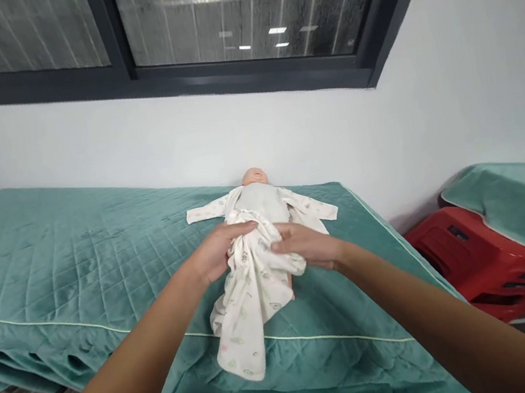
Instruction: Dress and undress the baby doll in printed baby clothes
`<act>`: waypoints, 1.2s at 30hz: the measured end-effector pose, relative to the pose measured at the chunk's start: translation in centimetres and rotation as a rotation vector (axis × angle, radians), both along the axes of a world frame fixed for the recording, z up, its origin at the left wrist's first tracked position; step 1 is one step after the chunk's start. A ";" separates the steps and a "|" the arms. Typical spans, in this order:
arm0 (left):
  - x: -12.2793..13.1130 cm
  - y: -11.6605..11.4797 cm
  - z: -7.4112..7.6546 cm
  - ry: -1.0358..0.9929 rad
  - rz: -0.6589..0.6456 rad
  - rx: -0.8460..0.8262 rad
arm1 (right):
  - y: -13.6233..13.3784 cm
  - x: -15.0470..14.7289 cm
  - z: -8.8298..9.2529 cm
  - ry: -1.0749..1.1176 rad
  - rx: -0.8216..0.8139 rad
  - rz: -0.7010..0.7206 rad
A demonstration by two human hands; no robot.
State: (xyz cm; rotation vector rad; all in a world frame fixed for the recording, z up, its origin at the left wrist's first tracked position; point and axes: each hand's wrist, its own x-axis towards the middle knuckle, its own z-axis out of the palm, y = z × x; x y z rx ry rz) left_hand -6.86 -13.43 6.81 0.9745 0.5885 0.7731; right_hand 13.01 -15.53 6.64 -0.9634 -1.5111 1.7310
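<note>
Looking down at a baby doll lying on its back on the green quilted bed, head pointing away toward the wall, legs pointing back this way. Tracing the doll's long axis almost straight away from the camera, leaning a touch rightward at the head. Seeing a white printed garment spreading its sleeves to either side of the doll's shoulders and trailing from the doll's waist down to the bed's near piped edge.

Working both hands at the doll's middle, one on each flank, about equally near. Laying the left hand over the bunched cloth on the doll's left-of-frame side, fingers stretching across the belly; thumb hiding underneath, so not telling whether that grip is pinching or only pressing. Curling the right hand closed around a fold of the same garment on the doll's other flank, fingertips nearly meeting the left hand's.

Losing the doll's legs and hips completely under the cloth and hands. Catching only the grey bodysuit on the chest. Glimpsing something red and plastic well to the right of the doll, partly covered, not making out what.
</note>
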 end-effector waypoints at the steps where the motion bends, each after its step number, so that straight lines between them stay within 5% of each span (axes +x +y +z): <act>1: 0.2 0.4 -0.4 0.003 -0.009 -0.021 | -0.2 0.1 -0.5 -0.072 -0.018 0.091; 4: 0.7 0.9 -1.6 0.005 -0.054 -0.052 | -0.4 0.0 -1.8 -0.186 -0.045 0.125; 9: 0.5 -0.3 -2.8 0.045 -0.248 -0.025 | 1.0 0.0 -2.3 0.235 -0.019 -0.308; 12: 0.4 -0.6 -2.8 0.069 -0.395 -0.029 | 1.4 0.4 -2.0 0.336 -0.097 -0.335; 17: 1.2 0.4 -2.8 -0.046 -0.036 -0.050 | -0.2 0.7 -3.2 0.165 -0.142 -0.189; 21: 1.7 0.5 -3.0 -0.043 -0.008 -0.057 | -1.3 0.2 -4.4 0.046 -0.127 0.044; 26: 0.8 -0.4 -3.2 -0.022 -0.133 -0.041 | -1.1 -0.1 -3.2 0.325 -0.124 -0.269; 29: 0.5 -0.8 -3.0 0.114 -0.269 -0.009 | -1.4 0.4 -2.3 0.410 -0.160 -0.313; 36: 2.4 -1.1 -2.4 0.343 -0.053 0.078 | -3.8 1.0 -4.6 0.452 -0.319 -0.395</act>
